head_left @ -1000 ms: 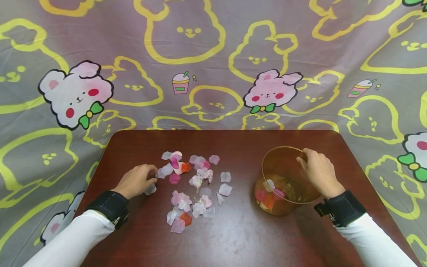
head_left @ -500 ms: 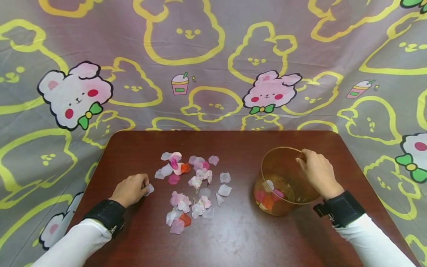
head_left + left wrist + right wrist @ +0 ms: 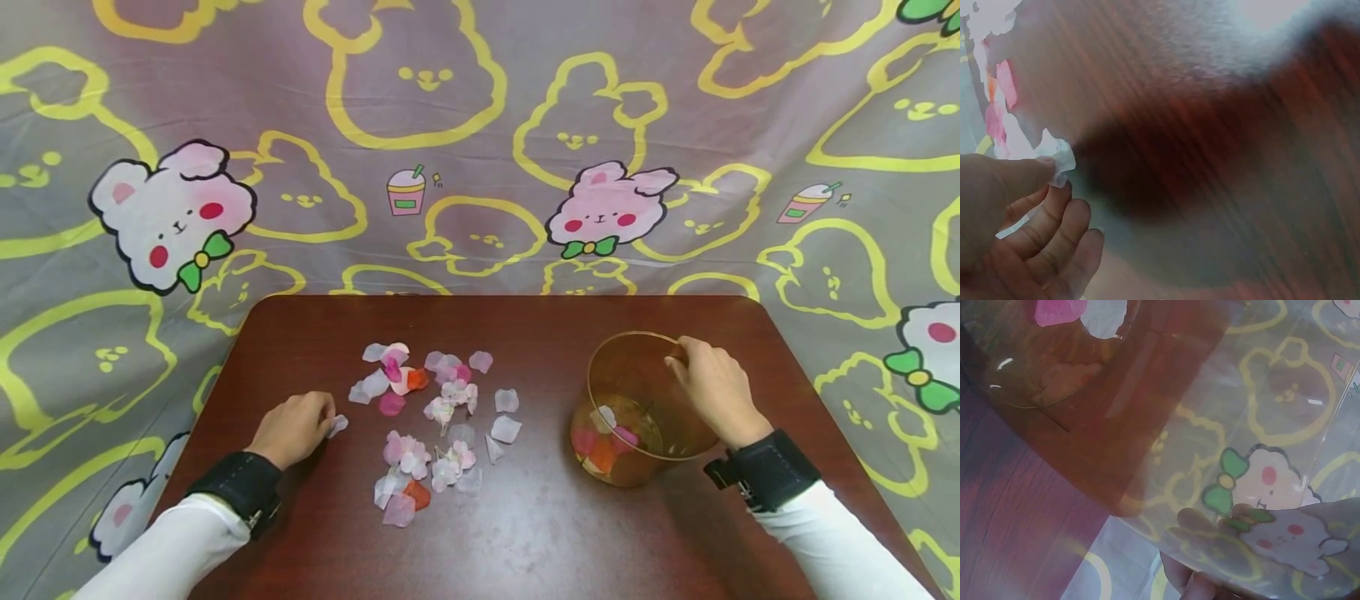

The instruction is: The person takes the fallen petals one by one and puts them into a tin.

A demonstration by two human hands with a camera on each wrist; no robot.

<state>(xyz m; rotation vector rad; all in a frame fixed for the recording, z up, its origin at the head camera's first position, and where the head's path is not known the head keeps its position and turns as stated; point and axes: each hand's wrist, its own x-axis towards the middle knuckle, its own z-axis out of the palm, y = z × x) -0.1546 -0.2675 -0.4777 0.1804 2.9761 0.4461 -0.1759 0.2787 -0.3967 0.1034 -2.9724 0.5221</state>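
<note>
The left grip (image 3: 296, 425) is low over the desk (image 3: 525, 542), thumb and fingertip pinching one pale petal (image 3: 1060, 159) that looks bent where it is held. Its other fingers lie curled below. A white sliver shows between them in the left wrist view, and whether it is a second petal cannot be told.

The right grip (image 3: 720, 387) is curled over the near-hand side of the amber tub (image 3: 633, 472); which fingers are inside the wall is hard to tell. The tub stands well to the right of the left grip and just left of the right one, with a few petals (image 3: 625, 437) at its bottom. More loose petals (image 3: 392, 405) and some blossoms (image 3: 450, 462) lie right of the left grip, between it and the tub.

For a good pinch, light pressure should do: the petal looks thin and would probably crease or tear under a hard squeeze. Raising it clear before any sideways move would spare the scatter beside the left grip, and a slow motion would suit something so easily wafted. Meanwhile the right grip is best left steady, since a tug on the rim could tip the tub.
</note>
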